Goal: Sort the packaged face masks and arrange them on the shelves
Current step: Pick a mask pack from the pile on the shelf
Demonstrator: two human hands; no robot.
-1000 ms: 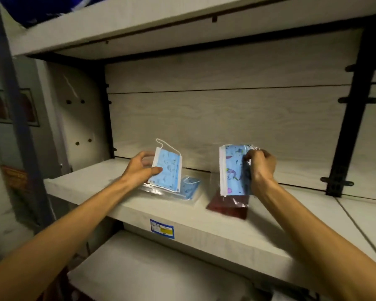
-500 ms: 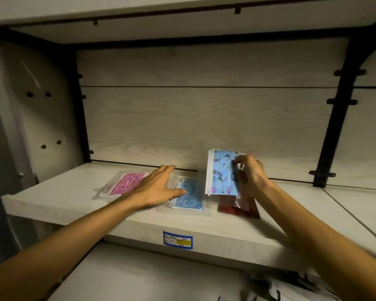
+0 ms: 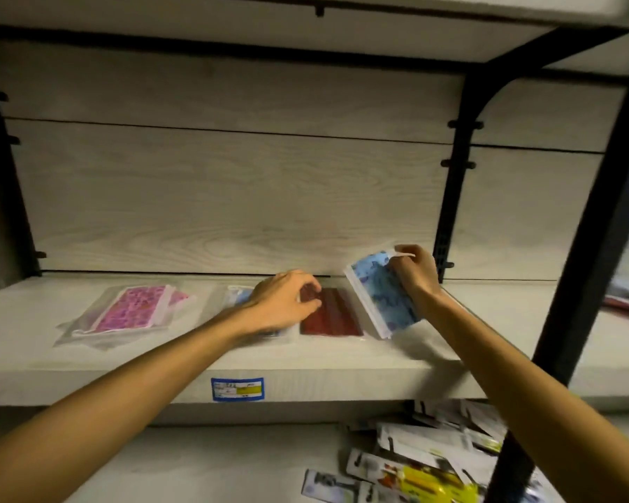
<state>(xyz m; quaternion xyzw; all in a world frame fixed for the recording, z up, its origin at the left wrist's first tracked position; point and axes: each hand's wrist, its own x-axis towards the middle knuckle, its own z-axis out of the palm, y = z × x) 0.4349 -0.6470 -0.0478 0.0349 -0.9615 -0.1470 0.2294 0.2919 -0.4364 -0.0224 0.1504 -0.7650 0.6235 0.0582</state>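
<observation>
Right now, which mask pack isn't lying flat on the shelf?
The blue patterned mask pack on the right. The right hand holds it tilted up by its top edge, while the pink pack and the dark red pack lie flat.

No text is legible. A blue-bordered label [image 3: 237, 388] with a yellow patch sits on the shelf's [image 3: 88, 379] near edge; its print is too blurred to read. Print on the packets [image 3: 414, 470] below is likewise unreadable.

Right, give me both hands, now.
Left hand: fingers curled, pinching the top edge of the dark red packaged mask lying on the shelf.
Right hand: gripping the blue patterned packaged mask, tilted up off the shelf.
</observation>
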